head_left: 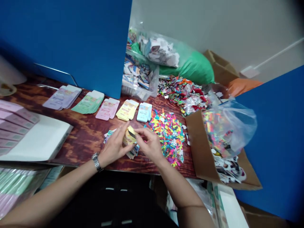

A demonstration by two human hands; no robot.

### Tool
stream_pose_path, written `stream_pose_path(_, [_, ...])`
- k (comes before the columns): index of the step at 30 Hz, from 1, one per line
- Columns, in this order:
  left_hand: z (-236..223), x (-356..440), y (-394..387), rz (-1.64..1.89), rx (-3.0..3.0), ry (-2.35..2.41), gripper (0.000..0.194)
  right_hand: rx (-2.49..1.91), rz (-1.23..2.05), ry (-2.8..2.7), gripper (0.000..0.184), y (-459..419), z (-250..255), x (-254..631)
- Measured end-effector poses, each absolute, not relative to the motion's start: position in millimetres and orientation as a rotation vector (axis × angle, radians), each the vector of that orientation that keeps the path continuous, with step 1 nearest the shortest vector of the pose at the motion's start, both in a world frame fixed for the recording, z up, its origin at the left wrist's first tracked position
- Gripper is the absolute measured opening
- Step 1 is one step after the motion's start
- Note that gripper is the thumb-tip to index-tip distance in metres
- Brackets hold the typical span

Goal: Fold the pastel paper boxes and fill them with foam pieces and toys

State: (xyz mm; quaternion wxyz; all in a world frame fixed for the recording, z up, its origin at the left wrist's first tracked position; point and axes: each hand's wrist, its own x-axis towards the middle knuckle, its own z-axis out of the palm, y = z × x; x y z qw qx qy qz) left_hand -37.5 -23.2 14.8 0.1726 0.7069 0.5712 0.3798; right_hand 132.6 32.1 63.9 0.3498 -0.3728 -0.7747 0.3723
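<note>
We hold a small yellow box (129,140) in front of us, low over the near part of the bench (83,136), its dark opening showing at the top. Our left hand (114,146) is closed around its side, fingers behind and thumb across the front. Our right hand (150,145) has its fingertips pinched at the upper right edge, beside the opening. A metal watch (97,162) sits on our left wrist.

Beneath and beside our hands we see a loose heap of printed pieces (133,153), partly hidden. Just right of our right hand spreads a bright pile of stickers (169,134).

Beyond our hands, flat packs lie in a row: purple (62,97), green (89,102), pink (108,109), yellow (127,110) and blue (144,112). Behind the row stands a clear bin (152,90) of printed pieces, with a mixed heap (182,91) to its right.

On our right, a cardboard box (200,148) holds more pieces and a clear plastic bag (239,126). On our left, pink cards (16,123) rest on a white box (51,136).
</note>
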Motion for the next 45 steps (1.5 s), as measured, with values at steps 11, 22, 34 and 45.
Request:
stream_pose_path(11, [23, -41, -28, 0.747, 2.301, 1.974, 0.091, -0.784, 0.372, -2.147, 0.06, 2, 38, 121])
stream_pose_path(22, [21, -58, -50, 0.74, 2.221, 1.996, 0.095, -0.622, 0.714, -2.278, 0.051, 14, 38, 101])
stream_pose_path(34, [30, -152, -107, -0.051, 1.982, 2.66, 0.079, -1.217, 0.356, -2.845, 0.078, 171, 26, 58])
stream_pose_path(45, [37, -149, -82, 0.368, 2.154, 2.616, 0.088, -1.19, 0.099, -2.755, 0.052, 187, 21, 46])
